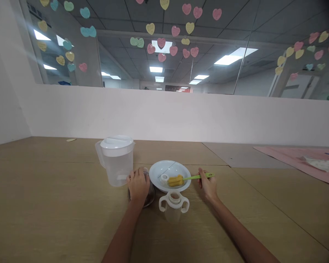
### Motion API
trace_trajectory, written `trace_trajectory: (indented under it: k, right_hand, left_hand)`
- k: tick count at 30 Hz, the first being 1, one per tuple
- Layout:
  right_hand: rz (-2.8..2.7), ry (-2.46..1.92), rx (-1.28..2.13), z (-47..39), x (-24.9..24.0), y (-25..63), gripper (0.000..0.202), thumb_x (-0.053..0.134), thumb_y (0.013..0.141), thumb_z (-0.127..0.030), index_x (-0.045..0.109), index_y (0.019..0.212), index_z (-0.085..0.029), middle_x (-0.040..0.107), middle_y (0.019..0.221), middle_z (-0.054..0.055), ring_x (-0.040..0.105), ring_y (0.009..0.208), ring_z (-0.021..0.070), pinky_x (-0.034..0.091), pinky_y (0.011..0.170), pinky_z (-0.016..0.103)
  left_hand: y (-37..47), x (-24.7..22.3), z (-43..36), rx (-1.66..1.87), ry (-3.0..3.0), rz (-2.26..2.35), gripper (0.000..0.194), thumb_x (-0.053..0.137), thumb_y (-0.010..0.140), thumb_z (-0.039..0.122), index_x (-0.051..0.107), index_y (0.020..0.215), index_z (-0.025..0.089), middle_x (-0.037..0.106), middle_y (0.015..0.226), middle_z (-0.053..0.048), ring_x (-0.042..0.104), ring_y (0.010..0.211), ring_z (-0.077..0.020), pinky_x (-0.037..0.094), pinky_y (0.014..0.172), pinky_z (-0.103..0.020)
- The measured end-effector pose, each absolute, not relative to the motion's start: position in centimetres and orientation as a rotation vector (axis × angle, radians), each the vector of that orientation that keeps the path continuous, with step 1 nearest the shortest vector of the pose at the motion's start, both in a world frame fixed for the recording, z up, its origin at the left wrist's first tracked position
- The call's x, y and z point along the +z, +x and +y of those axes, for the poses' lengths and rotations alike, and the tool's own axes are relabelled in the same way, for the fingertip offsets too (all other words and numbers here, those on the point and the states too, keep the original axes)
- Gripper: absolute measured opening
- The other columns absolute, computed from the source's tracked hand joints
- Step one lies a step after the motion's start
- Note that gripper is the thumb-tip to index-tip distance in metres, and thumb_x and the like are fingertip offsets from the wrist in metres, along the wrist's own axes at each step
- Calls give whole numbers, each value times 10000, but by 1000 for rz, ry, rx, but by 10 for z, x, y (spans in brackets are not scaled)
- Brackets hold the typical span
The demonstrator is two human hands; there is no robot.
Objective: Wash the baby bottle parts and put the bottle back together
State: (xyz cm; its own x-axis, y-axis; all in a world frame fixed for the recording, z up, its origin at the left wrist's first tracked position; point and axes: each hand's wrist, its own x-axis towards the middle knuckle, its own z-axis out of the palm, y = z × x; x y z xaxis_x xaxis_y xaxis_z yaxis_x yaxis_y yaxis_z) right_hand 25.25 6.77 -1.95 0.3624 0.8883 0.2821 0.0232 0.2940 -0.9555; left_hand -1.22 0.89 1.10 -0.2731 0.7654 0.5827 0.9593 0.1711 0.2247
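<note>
My right hand is closed on the green handle of a bottle brush. The brush's yellow sponge head is over a white bowl, beside a small white ring-shaped part inside it. From above, my left hand grips a dark, see-through container; the hand covers much of it, so its exact kind is unclear. In front of the bowl stands a clear cup with a white two-handled collar, its top uncovered. A translucent lidded pitcher stands just left of my left hand.
A small flat beige piece lies near the wall at the back left of the wooden table. Far right, a pink mat bears a white item. A white wall with windows above bounds the back.
</note>
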Motion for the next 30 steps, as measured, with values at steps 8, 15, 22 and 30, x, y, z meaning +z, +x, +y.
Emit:
trace_trajectory:
  k: [8,15,22,30]
  right_hand:
    - [-1118,-1086,803,65,-17,248,520,590,643,-661,566,606,-143,451,373,-37,353,302,70,271,329,206]
    - [-1080,-1042,874,61,-12,243,492,613,632,-641,539,585,-157,448,362,-41,341,287,65,255,311,199]
    - [-922,-983,1008,55,-4,238,443,669,598,-577,506,596,-166,453,381,-48,335,301,54,246,305,183]
    - [-771,-967,1013,57,-4,241,380,665,627,-520,513,621,-172,457,399,-56,343,318,54,254,311,182]
  left_hand:
    - [-6,13,6,-984,-1623,-2207,372,484,741,181,576,1101,185,650,1065,-101,521,1036,-278,279,938,-474]
    - [13,7,7,-1087,-2178,-1603,254,415,851,215,625,992,246,673,1032,-28,514,1098,-219,240,1007,-442]
    - [16,-2,11,-948,-2289,-1553,289,355,901,284,606,783,203,669,825,-16,582,870,-169,291,993,-420]
    - [14,0,10,-914,-2223,-1550,323,377,892,324,567,670,186,623,736,-24,570,792,-168,345,923,-375]
